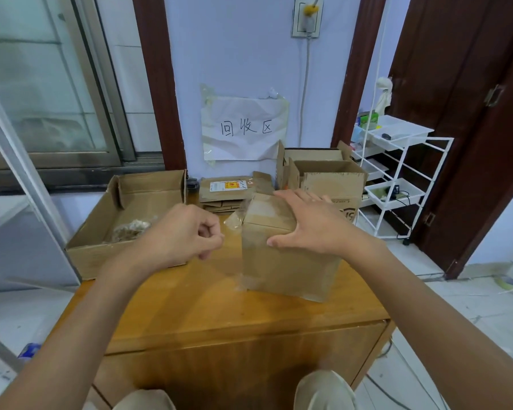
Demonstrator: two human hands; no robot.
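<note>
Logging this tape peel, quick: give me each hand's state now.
Left hand: fingers curled, pinching the clear tape strip attached to the cardboard box.
Right hand: open, fingers straight, pressing on the box top.

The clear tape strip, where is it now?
Head view: the clear tape strip runs from the pinching left hand to the upper left edge of the small box.

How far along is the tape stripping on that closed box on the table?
Partly done: a clear tape strip is lifted off the box at its upper left edge. In hand: the left hand pinches that strip while the right hand presses on the box top. Left: tape covers the top seam and the flaps are shut.
</note>
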